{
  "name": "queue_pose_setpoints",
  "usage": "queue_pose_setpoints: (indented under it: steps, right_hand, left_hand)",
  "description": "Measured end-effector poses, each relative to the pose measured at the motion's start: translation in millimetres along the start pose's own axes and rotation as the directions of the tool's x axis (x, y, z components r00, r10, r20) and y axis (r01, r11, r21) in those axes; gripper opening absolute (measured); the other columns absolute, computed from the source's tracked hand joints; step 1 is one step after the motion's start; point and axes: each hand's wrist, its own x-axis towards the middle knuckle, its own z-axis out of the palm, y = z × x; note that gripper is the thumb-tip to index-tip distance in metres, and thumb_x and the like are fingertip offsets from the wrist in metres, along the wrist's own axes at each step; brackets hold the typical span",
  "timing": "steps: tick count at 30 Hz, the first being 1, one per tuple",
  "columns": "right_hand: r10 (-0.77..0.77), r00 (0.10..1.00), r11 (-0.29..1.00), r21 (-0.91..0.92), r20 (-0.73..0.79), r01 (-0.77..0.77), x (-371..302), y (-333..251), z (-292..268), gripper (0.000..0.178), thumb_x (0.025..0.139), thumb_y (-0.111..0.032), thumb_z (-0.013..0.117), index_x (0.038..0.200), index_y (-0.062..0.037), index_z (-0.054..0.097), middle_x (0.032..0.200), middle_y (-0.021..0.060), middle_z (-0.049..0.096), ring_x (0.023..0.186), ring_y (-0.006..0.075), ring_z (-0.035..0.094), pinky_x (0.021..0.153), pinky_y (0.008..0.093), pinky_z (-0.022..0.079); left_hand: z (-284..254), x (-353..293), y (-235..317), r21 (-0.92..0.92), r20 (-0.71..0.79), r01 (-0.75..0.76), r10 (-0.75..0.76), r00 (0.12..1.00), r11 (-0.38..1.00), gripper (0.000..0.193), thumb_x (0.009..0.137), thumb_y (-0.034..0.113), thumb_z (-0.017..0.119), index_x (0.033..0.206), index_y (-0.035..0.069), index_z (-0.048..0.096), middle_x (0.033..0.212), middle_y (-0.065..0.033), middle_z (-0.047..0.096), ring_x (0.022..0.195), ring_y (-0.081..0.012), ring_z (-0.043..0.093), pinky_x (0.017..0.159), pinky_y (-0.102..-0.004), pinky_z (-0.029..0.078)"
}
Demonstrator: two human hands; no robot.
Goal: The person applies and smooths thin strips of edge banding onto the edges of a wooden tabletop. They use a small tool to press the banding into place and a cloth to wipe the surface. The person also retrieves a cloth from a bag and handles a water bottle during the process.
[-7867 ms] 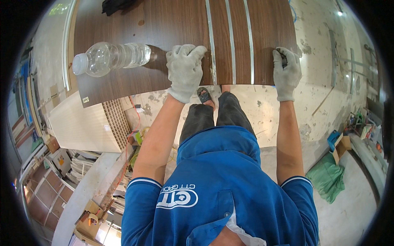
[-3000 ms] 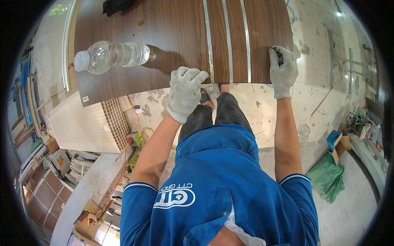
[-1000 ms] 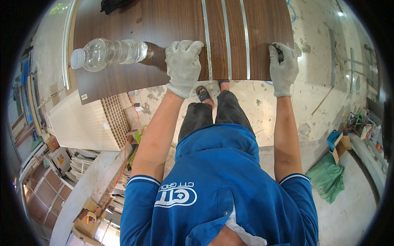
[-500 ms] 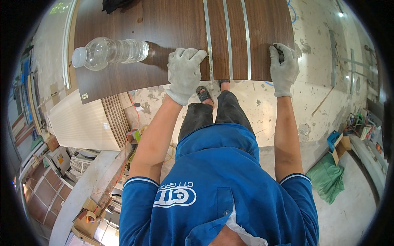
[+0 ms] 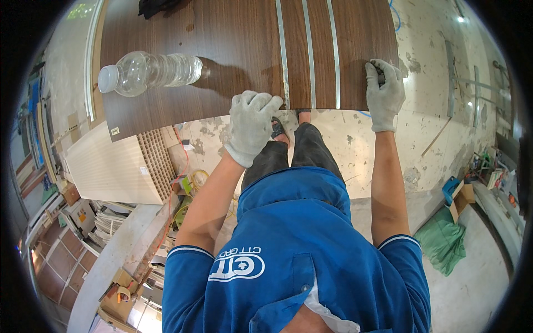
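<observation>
A dark brown wood-grain panel [image 5: 233, 33] lies before me, crossed by three narrow silvery strips [image 5: 311, 55]. My left hand [image 5: 252, 125], in a grey-white work glove, is at the panel's near edge. Its fingers are curled, and its thumb side points at the near end of the leftmost strip; whatever is in the grip is hidden. At the panel's right edge is my right hand [image 5: 386, 97], gloved alike and closed around a small dark object [image 5: 380, 76], mostly covered by the fingers.
A clear water bottle [image 5: 152, 73] with a white cap lies on the panel's left part. A black item [image 5: 155, 6] sits at the far edge. Below left stands a stack of pale hollow-core boards [image 5: 119, 166]. A green sack [image 5: 444, 238] lies on the floor at right.
My left hand has drawn back toward me along the leftmost strip, to the panel's near edge. My right hand has hardly moved.
</observation>
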Motion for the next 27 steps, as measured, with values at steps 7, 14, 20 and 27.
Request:
queue_pose_setpoints:
  steps: [7,14,20,27]
  right_hand:
    - [-0.020,1.000,1.000,0.008,-0.009,0.020,0,0,0,0.016,0.091,-0.023,0.078,0.100,-0.0095,0.075,0.095,0.0065,0.070,0.074,0.0183,0.067,0.071,0.0327,0.055]
    - [-0.038,0.999,0.999,-0.002,-0.014,0.038,0,0,0,0.016,0.091,-0.022,0.078,0.100,-0.0094,0.075,0.094,0.0065,0.070,0.074,0.0187,0.067,0.071,0.0330,0.055]
    - [-0.024,1.000,1.000,0.018,-0.009,0.024,0,0,0,0.015,0.092,-0.022,0.077,0.099,-0.0095,0.075,0.094,0.0065,0.070,0.074,0.0187,0.066,0.071,0.0329,0.055]
    - [-0.021,1.000,1.000,-0.004,-0.008,0.021,0,-1,0,0.016,0.092,-0.023,0.077,0.099,-0.0097,0.076,0.095,0.0060,0.070,0.076,0.0183,0.067,0.072,0.0329,0.055]
  left_hand:
    - [7,18,-10,0.028,-0.118,0.068,-0.064,0.991,0.997,0.021,0.084,0.007,0.070,0.103,0.016,0.074,0.097,-0.0043,0.068,0.095,-0.0275,0.061,0.084,-0.0428,0.047]
    - [21,34,-13,0.057,-0.180,0.076,-0.065,0.982,0.995,0.027,0.080,0.005,0.064,0.103,0.017,0.073,0.097,-0.0011,0.068,0.095,-0.0262,0.062,0.086,-0.0433,0.047]
    - [12,23,-12,0.027,-0.093,0.040,-0.038,0.995,0.999,0.018,0.086,0.008,0.068,0.101,0.015,0.076,0.098,-0.0045,0.071,0.094,-0.0277,0.063,0.085,-0.0434,0.047]
    - [12,23,-10,0.034,-0.122,0.077,-0.072,0.990,0.996,0.022,0.084,0.007,0.067,0.102,0.016,0.075,0.098,-0.0037,0.070,0.094,-0.0273,0.062,0.085,-0.0428,0.047]
